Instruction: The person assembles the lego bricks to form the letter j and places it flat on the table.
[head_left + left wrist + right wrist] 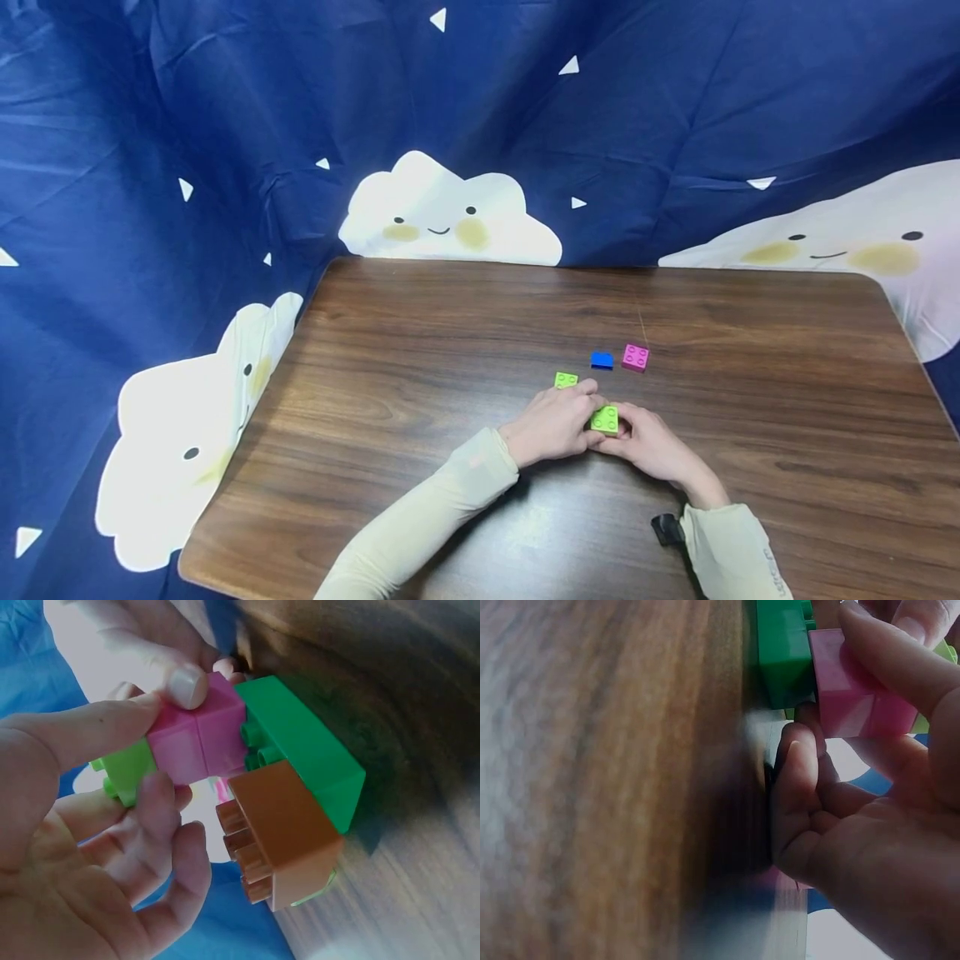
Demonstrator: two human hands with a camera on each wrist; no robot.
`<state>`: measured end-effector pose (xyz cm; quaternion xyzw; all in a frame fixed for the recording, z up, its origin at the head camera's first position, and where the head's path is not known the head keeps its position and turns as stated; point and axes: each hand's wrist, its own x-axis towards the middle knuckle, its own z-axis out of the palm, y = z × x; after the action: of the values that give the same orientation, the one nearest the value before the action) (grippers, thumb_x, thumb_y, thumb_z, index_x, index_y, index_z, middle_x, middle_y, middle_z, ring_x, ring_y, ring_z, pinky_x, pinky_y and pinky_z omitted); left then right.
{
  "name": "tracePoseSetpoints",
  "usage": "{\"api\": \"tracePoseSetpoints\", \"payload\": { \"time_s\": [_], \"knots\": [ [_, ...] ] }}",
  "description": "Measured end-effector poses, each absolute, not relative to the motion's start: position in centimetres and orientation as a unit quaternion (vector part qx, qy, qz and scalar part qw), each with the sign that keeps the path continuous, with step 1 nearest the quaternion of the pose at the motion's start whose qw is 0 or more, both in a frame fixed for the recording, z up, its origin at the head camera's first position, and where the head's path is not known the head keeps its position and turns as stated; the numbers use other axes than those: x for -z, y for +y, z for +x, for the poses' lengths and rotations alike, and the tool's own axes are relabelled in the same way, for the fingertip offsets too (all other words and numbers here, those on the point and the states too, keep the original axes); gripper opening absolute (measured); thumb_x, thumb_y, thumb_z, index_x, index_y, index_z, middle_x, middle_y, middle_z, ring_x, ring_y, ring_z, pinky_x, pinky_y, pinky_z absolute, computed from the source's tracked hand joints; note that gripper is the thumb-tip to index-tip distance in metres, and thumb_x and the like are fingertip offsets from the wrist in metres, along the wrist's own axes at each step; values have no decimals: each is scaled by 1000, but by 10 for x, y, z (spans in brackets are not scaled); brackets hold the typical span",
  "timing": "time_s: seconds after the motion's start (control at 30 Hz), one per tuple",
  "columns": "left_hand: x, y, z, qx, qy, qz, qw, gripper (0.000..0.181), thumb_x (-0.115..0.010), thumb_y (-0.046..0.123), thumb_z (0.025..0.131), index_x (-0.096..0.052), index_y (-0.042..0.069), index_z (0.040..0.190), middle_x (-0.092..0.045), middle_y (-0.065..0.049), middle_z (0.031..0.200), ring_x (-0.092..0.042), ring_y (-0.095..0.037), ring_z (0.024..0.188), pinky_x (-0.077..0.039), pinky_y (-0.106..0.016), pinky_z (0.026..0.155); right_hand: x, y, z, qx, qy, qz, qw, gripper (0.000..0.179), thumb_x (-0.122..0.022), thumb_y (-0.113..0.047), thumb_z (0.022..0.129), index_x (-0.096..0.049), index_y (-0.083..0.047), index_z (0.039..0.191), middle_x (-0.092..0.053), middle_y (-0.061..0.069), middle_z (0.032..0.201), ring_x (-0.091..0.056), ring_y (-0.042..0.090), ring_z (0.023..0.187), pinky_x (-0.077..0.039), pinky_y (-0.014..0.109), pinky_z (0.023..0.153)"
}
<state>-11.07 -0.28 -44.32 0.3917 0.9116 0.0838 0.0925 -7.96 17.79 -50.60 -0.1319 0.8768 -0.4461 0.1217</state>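
Observation:
My left hand point(553, 423) pinches a lime green brick point(129, 771), its fingers at the joint with two stacked pink bricks point(196, 735) below. The right hand point(660, 442) grips these pink bricks from the other side, its thumb pressing their face in the right wrist view. The pink bricks stand right at the studs of a green brick point(304, 750) on the table. Beside that green brick, an orange brick point(281, 829) stands with its studs up. In the head view the left hand hides the orange brick, and the lime brick's studded top faces the camera.
Beyond the left fingers lies another lime green brick point(566, 380). Farther back are a small blue brick point(602, 360) and a magenta brick point(635, 357). A brown wooden table point(420, 350) carries everything, with a blue cloud-printed curtain point(480, 100) behind it.

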Motion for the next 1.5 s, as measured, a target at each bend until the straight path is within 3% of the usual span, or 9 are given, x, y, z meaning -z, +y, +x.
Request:
{"api": "tracePoseSetpoints", "payload": {
  "time_s": [0.43,0.6,0.77,0.93,1.1,1.2,1.37,1.5],
  "knots": [
    [448,-5,-112,-102,906,402,78,42,-74,38,83,-67,15,116,-47,7,88,-43,-3,72,-36,-14,58,504,177,-79,451,875,-115,131,31,-76,-29,81,-66,-12,105,-56,-1,84,-48,8,75,-42,22,66],
    [448,-6,-113,-97,904,409,82,45,-72,40,84,-65,15,121,-50,6,92,-46,-4,77,-41,-15,65,502,178,-79,456,872,-114,138,32,-76,-29,82,-66,-9,105,-57,1,85,-49,8,75,-42,22,66],
    [446,-8,-117,-108,896,417,105,56,-69,46,85,-58,17,132,-54,4,104,-51,-6,87,-46,-19,75,501,179,-78,453,874,-116,134,30,-75,-25,83,-65,-7,104,-57,1,84,-48,7,73,-42,22,64],
    [438,-21,-129,-175,889,406,116,67,-66,49,87,-46,18,143,-49,0,122,-50,-8,100,-45,-19,86,500,178,-79,454,872,-117,139,29,-76,-25,82,-65,-9,104,-56,0,81,-48,8,71,-41,22,62],
    [426,-39,-143,-242,891,378,67,58,-65,40,90,-50,14,139,-48,-1,122,-52,-11,102,-45,-21,91,499,177,-80,449,874,-102,155,33,-76,-30,82,-64,-8,102,-51,-1,76,-43,10,67,-36,23,57],
    [424,-47,-151,-271,892,358,51,52,-66,34,91,-53,13,136,-50,-3,121,-53,-13,97,-45,-21,85,498,177,-80,443,877,-101,156,30,-76,-31,81,-62,-9,96,-48,-1,75,-42,11,66,-35,23,56],
    [436,-53,-160,-288,901,320,55,47,-66,28,91,-55,11,134,-52,-7,120,-55,-18,89,-44,-22,76,498,177,-79,443,877,-98,156,30,-77,-31,81,-62,-9,95,-47,0,75,-41,11,67,-34,23,56],
    [456,-55,-164,-278,910,300,72,47,-67,25,90,-56,9,133,-53,-10,121,-57,-20,98,-47,-28,86,498,177,-79,444,877,-97,153,28,-77,-30,81,-61,-10,93,-47,0,74,-41,10,66,-33,23,56]
  ]
}}
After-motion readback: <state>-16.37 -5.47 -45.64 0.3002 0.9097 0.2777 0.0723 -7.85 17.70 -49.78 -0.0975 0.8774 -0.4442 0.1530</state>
